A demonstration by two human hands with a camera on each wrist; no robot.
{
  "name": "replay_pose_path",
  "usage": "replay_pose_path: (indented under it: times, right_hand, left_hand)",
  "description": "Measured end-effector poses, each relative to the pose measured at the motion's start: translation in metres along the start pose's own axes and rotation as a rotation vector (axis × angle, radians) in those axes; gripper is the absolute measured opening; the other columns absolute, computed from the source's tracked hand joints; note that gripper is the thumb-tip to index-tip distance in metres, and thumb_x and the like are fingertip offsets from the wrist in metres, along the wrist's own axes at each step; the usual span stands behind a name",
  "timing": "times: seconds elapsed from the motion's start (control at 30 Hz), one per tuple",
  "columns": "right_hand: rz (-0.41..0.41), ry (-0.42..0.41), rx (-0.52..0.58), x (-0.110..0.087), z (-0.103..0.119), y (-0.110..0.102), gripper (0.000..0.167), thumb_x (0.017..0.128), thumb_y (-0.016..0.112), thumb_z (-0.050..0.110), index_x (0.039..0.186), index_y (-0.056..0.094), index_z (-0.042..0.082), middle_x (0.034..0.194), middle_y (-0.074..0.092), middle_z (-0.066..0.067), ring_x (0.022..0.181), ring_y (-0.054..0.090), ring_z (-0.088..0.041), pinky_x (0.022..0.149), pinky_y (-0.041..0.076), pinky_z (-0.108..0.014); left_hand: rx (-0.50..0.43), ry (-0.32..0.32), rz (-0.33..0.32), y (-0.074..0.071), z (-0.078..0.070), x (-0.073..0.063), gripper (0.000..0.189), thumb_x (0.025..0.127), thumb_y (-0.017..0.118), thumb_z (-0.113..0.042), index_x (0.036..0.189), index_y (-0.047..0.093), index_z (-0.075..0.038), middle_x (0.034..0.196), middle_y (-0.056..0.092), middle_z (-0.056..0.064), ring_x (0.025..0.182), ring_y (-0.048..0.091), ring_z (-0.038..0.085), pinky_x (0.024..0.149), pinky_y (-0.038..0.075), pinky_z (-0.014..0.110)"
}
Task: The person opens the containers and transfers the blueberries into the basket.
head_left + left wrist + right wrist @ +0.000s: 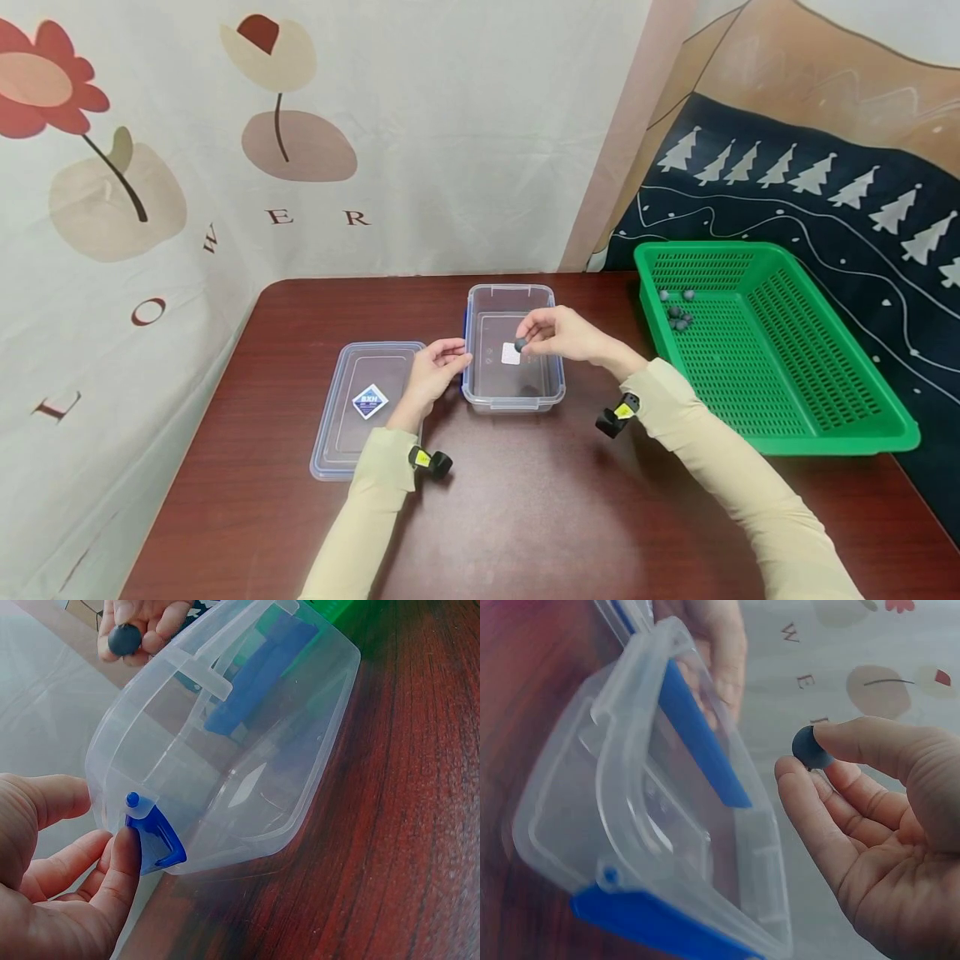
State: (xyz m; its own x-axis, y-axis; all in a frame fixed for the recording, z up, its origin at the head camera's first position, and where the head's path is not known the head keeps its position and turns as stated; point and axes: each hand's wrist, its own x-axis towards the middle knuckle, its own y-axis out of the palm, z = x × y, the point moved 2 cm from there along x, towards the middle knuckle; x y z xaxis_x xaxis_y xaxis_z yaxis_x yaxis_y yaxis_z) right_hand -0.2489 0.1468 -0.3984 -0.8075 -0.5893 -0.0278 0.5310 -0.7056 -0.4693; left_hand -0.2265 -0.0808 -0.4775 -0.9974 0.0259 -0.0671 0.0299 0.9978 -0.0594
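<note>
A clear plastic box point(513, 405) with blue side latches stands upright on the table, its top uncovered. My left hand point(432, 372) holds the box's left side; in the left wrist view one fingertip presses a blue latch point(159, 841) and another digit meets the rim. Above the box, my right hand point(566, 333) pinches a small dark blue-grey ball point(810, 748) between thumb and fingertips. The ball hangs over the box's opening in the head view. On the box floor shows a white label point(511, 354). The clear lid point(339, 429) lies flat to the left, partly under my left hand.
A green slatted basket point(757, 446) stands at the right of the table. Several small dark balls point(678, 319) and two paler ones point(688, 295) lie in its far left corner. Behind the brown table point(517, 508) hangs a printed curtain point(465, 142).
</note>
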Motion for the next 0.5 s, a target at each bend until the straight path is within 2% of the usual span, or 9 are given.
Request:
replay_pose_path:
  times: [0.1,0.33,0.5]
  right_hand:
    - [-0.028,-0.009,0.01,-0.007,0.001,-0.01,0.018,0.08,0.07,0.0,0.097,0.063,-0.003,0.088,0.065,-0.01,0.08,0.06,-0.022,0.075,0.053,-0.026]
    - [-0.092,0.044,0.08,-0.026,0.003,-0.035,0.02,0.082,0.069,-0.001,0.1,0.062,-0.005,0.092,0.064,-0.015,0.081,0.061,-0.022,0.074,0.053,-0.026]
    - [-0.145,0.061,0.091,-0.041,0.001,-0.052,0.021,0.084,0.067,0.001,0.103,0.061,-0.006,0.091,0.064,-0.013,0.077,0.061,-0.019,0.072,0.053,-0.025]
  left_hand:
    - [0.004,0.002,-0.005,0.0,-0.001,-0.001,0.03,0.083,0.067,0.002,0.111,0.06,0.011,0.1,0.063,0.021,0.074,0.058,0.003,0.067,0.048,0.014]
    - [-0.003,-0.006,-0.002,0.0,0.0,0.0,0.031,0.083,0.066,0.002,0.111,0.06,0.011,0.101,0.062,0.023,0.074,0.058,0.002,0.067,0.049,0.014]
    - [-0.022,-0.002,0.003,0.0,0.002,0.001,0.032,0.083,0.066,0.002,0.112,0.059,0.012,0.101,0.063,0.023,0.073,0.058,0.001,0.067,0.049,0.014]
